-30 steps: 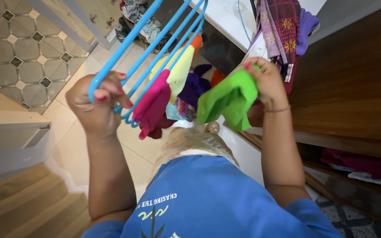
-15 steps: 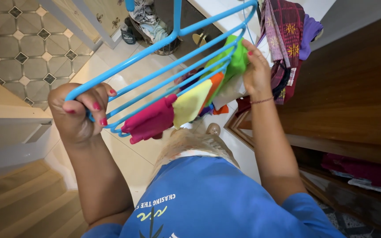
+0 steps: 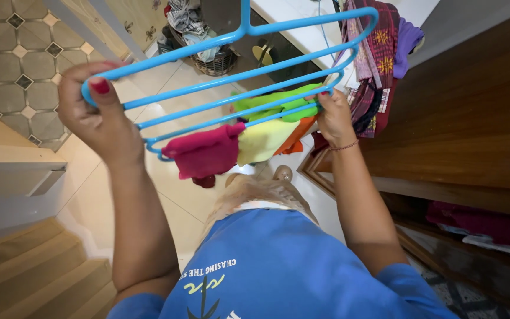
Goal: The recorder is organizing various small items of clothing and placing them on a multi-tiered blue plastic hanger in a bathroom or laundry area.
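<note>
My left hand [image 3: 97, 115] grips the left end of a blue multi-bar plastic hanger [image 3: 237, 71] held out in front of me. A pink cloth [image 3: 206, 155], a yellow cloth [image 3: 264, 142] and an orange cloth [image 3: 298, 134] hang over its lowest bar. A green cloth [image 3: 275, 103] lies draped over the bar above them. My right hand [image 3: 333, 115] pinches the green cloth's right end against the hanger's bars.
A basket of clothes [image 3: 199, 41] stands on the tiled floor ahead. Patterned and purple fabrics [image 3: 385, 53] hang off a white counter at upper right. A dark wooden cabinet [image 3: 473, 118] fills the right side; wooden steps [image 3: 30, 272] lie lower left.
The hanger has swung from tilted to nearly level and wider across the view. The green cloth went from my raised right hand onto a bar and now lies spread along it.
</note>
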